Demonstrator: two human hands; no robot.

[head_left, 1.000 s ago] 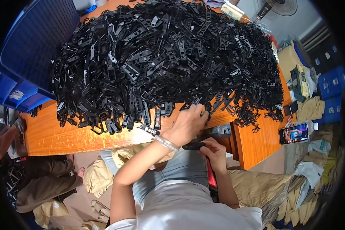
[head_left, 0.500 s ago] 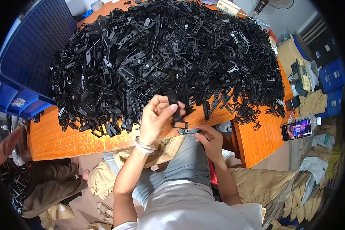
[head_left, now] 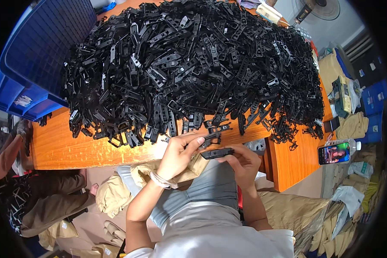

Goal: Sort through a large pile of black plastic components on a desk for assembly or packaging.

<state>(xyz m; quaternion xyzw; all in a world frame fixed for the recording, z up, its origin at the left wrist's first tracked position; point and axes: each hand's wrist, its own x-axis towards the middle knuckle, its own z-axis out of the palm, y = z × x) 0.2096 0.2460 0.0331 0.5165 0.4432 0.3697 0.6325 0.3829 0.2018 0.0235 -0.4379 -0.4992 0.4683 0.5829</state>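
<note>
A large heap of slim black plastic parts (head_left: 176, 73), many with slots and openings, covers most of the wooden table (head_left: 86, 155). At the table's front edge, my left hand (head_left: 179, 155) pinches a black plastic part (head_left: 210, 140) between thumb and fingers. Just to the right and slightly nearer, my right hand (head_left: 244, 167) grips a long black plastic piece (head_left: 218, 153) by its right end. The two pieces are close together, and I cannot tell whether they touch. Fingers partly hide both.
A blue plastic crate (head_left: 41, 56) stands on its side at the left. A lit phone (head_left: 333, 153) leans by a clear bottle at the right, past the table's corner. Another person's arm (head_left: 6, 157) shows at far left. Tan sacks (head_left: 288, 206) lie on the floor.
My left hand has come down from the heap's edge with a black part in it, nearer to my right hand. The right hand's piece is turned slightly. The whole view has shifted a little.
</note>
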